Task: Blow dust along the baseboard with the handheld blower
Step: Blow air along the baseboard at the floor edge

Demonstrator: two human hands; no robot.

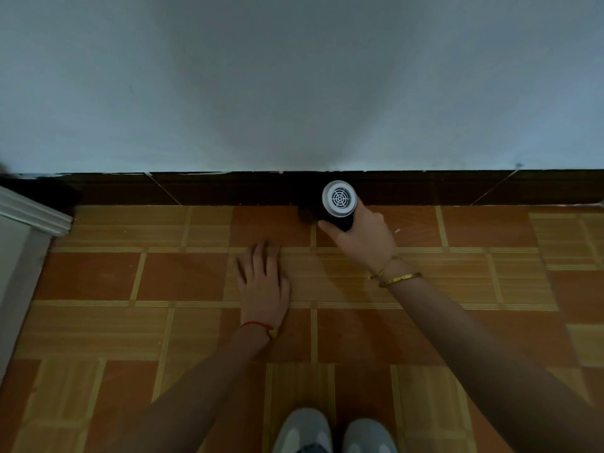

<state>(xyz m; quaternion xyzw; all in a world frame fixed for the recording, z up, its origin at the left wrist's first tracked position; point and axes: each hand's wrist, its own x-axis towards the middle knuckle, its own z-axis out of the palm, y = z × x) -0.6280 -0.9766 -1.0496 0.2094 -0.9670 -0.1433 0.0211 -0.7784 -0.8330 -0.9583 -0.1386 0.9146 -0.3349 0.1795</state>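
A handheld blower, black-bodied with a round white grilled end facing me, is gripped in my right hand. Its far end points down at the dark brown baseboard, which runs across the foot of the pale wall; the nozzle tip is hidden behind the blower's body. My left hand lies flat on the tiled floor with its fingers spread, left of the blower and nearer to me, holding nothing.
White door-frame trim juts in at the left edge. My two grey shoes stand at the bottom centre. Orange and tan tiles stretch left and right along the baseboard.
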